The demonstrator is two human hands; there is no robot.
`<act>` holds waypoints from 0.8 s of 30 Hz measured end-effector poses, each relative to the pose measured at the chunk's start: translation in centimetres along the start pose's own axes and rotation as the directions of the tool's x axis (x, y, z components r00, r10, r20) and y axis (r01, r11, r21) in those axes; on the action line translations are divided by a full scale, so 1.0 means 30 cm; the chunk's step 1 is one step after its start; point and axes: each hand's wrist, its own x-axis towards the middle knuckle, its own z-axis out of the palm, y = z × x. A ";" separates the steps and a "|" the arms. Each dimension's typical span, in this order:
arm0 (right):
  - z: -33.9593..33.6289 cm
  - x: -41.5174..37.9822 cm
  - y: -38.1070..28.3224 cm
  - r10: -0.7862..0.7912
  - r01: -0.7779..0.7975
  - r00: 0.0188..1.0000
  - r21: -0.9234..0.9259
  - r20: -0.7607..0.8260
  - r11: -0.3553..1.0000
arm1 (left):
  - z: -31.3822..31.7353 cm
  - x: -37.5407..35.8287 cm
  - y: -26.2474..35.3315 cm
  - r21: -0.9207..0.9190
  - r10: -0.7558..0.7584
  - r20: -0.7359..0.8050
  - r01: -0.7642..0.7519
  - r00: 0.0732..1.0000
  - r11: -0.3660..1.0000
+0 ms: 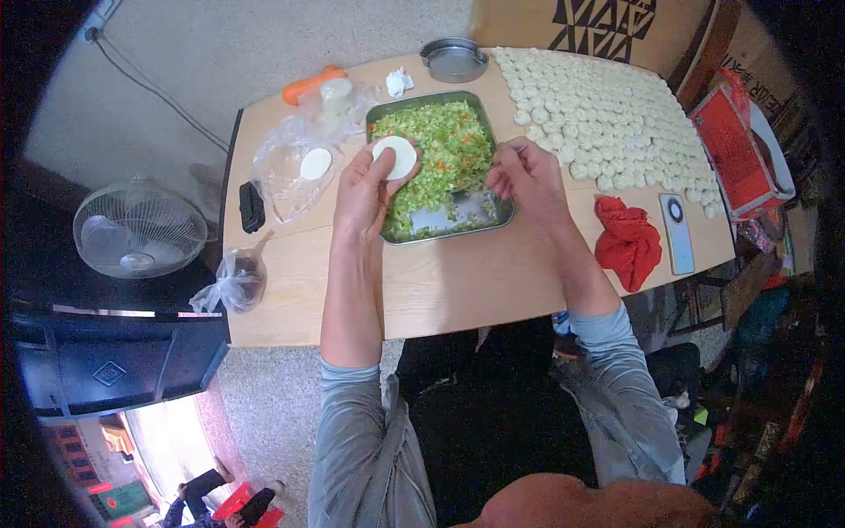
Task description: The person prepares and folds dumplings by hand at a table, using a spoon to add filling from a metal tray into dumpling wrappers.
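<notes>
Wood-grain table [475, 295], chopped greens [440, 132], flat dough disc [400, 157] in left hand [362, 188].

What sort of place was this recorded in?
Probably a home, with food being prepared: a tray of chopped vegetables, rows of likely dumplings on a table, and a fan nearby.

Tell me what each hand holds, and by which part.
Left hand: a white disc, thumb on its face, fingers beneath. Right hand: curled, but whether it holds anything cannot be told.
</notes>
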 end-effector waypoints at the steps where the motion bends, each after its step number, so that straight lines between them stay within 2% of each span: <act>1: 0.005 -0.001 0.008 -0.031 0.030 0.999 0.014 0.010 0.999 | 0.002 0.000 -0.003 -0.013 -0.010 0.011 0.011 1.000 1.000; 4: 0.018 -0.002 0.033 -0.104 0.104 0.995 0.033 -0.003 0.994 | 0.010 -0.001 -0.007 -0.064 -0.001 0.015 0.001 1.000 0.998; 10: 0.037 -0.001 0.063 -0.151 0.151 0.988 0.026 -0.024 0.988 | 0.014 -0.001 -0.025 -0.052 0.041 -0.008 -0.041 0.999 0.998; 13: 0.034 0.007 0.040 -0.074 0.074 0.993 -0.004 -0.091 0.997 | 0.005 0.005 -0.030 -0.099 0.047 -0.066 -0.053 0.997 0.994; 16: 0.015 0.027 0.071 -0.105 0.116 0.991 0.152 -0.078 0.982 | 0.005 0.001 -0.026 -0.132 0.045 -0.077 -0.055 0.996 0.990; 19: 0.001 0.028 0.060 -0.071 0.088 0.993 0.202 -0.089 0.975 | 0.016 -0.003 -0.028 -0.155 0.055 -0.115 -0.073 0.992 0.985; 22: -0.004 0.019 0.034 -0.086 0.117 0.986 0.229 -0.142 0.966 | 0.029 -0.004 -0.039 -0.171 0.014 -0.141 -0.038 0.990 0.985; 24: -0.008 0.012 0.022 -0.139 0.175 0.976 0.227 -0.165 0.958 | 0.035 -0.007 -0.050 -0.114 -0.028 -0.102 0.016 0.994 0.993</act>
